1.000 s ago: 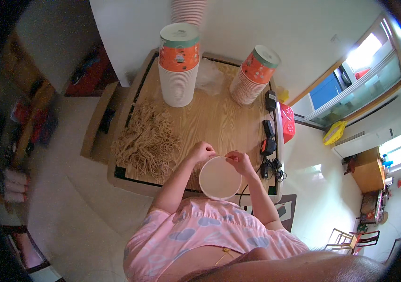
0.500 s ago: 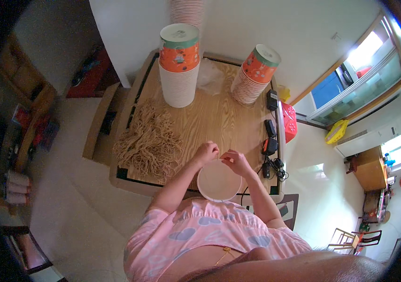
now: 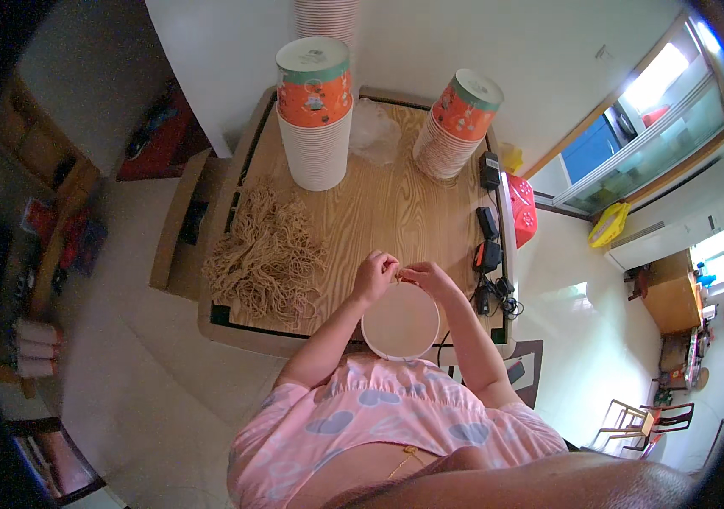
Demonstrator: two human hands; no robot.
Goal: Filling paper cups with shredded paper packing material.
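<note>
A white round paper bucket point(image 3: 401, 324) sits at the table's near edge against my body, its open mouth facing up. At its far rim my left hand point(image 3: 375, 275) and my right hand point(image 3: 428, 280) are closed in pinches, fingertips almost meeting. Between them shows a short bit of tan twine point(image 3: 397, 278); the fingers hide most of it. To the left of my hands lies a loose heap of tan twine point(image 3: 265, 259). Farther back stands a tall nested stack of upturned paper buckets point(image 3: 315, 114), its top one orange and green.
A shorter bucket stack point(image 3: 457, 125) leans at the back right, with a crumpled clear plastic bag point(image 3: 374, 131) left of it. Black power adapters point(image 3: 487, 254) and cables line the table's right edge. A red plastic stool point(image 3: 521, 208) stands beyond it.
The bucket and both hands sit slightly farther right in view. My fingertips have shifted a little at the rim, and the bit of twine between them shows more clearly.
</note>
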